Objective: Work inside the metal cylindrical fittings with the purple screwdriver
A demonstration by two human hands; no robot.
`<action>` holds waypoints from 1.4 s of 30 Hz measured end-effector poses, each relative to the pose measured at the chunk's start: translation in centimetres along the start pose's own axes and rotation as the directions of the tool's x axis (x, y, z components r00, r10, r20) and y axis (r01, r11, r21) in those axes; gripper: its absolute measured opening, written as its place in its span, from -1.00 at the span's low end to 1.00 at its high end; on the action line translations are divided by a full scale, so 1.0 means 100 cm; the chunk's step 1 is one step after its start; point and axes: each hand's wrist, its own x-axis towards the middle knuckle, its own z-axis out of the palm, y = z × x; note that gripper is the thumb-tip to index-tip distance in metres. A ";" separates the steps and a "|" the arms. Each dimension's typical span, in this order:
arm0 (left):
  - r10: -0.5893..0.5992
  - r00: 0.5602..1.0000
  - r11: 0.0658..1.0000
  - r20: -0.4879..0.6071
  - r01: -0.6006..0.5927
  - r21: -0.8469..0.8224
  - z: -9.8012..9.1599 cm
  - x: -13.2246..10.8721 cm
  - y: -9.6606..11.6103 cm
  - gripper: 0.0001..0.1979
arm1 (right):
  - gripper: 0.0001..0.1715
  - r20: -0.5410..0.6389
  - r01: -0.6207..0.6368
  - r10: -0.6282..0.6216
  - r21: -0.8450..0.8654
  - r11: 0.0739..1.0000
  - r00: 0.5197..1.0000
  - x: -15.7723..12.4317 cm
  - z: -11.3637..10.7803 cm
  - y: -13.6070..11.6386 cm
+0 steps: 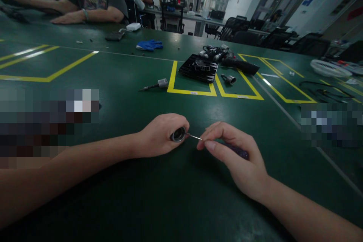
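Wrapped in my left hand [161, 136] is a hollow metal cylinder [179, 134], its round open end towards me; the rest of it is hidden by the fingers. My right hand [235, 155] grips a screwdriver [239, 151] with a dark handle and a thin metal shaft. The shaft points left, and its tip meets or passes close to the cylinder's rim by my left fingers; I cannot tell which. Both hands are just above the green table [170, 200].
Beyond my hands lie a slim tool with a metal cylinder end [159, 84], a metal socket-like piece [229, 79], a black pouch [198, 69] and a bundle of dark cables [215, 52]. Farther off are a blue glove [149, 45] and a seated person's forearm [69, 17].
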 end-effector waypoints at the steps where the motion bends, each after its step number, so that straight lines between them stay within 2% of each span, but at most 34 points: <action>1: 0.003 1.000 1.000 -0.006 -0.003 0.000 0.000 0.000 0.000 -0.93 | -0.87 0.007 0.048 -0.048 -0.034 0.998 0.999 0.000 0.000 0.000; 3: 0.001 1.000 1.000 -0.021 -0.001 0.006 0.001 0.000 0.000 -0.93 | -0.88 0.039 0.185 -0.181 -0.125 0.975 0.983 -0.001 -0.001 0.000; 6: 0.003 0.999 1.000 -0.036 -0.002 0.024 0.001 0.000 0.000 -0.92 | -0.84 0.124 0.384 -0.363 -0.259 0.886 0.923 -0.003 -0.001 -0.001; 9: 0.022 1.000 0.999 -0.022 -0.021 0.032 0.000 0.000 0.000 -0.90 | -0.83 0.202 0.451 -0.405 -0.335 0.828 0.892 -0.005 0.000 -0.003; 13: 0.034 0.999 0.998 -0.021 -0.033 0.052 -0.001 0.000 0.001 -0.89 | -0.85 0.225 0.414 -0.356 -0.328 0.849 0.907 -0.004 0.001 -0.004; 18: 0.074 0.997 0.993 -0.014 -0.073 0.096 -0.001 -0.001 0.002 -0.94 | -0.84 0.128 0.241 -0.216 -0.231 0.943 0.968 -0.002 0.000 -0.007; 21: 0.090 0.996 0.990 -0.016 -0.088 0.113 -0.001 -0.001 0.002 -0.94 | -0.84 0.095 0.177 -0.161 -0.193 0.965 0.982 -0.002 0.000 -0.007; 27: 0.110 0.994 0.987 -0.018 -0.107 0.124 -0.001 -0.001 0.002 -0.94 | -0.83 0.097 0.225 -0.211 -0.177 0.958 0.973 -0.001 0.001 -0.007; 32: 0.109 0.994 0.988 -0.028 -0.105 0.117 -0.001 -0.001 0.003 -0.93 | -0.81 0.138 0.313 -0.289 -0.208 0.927 0.947 -0.002 0.001 -0.006; 42: 0.078 0.994 0.997 -0.072 -0.077 0.016 -0.002 0.001 0.001 -0.91 | -0.82 0.170 0.389 -0.354 -0.267 0.882 0.920 -0.002 0.000 -0.003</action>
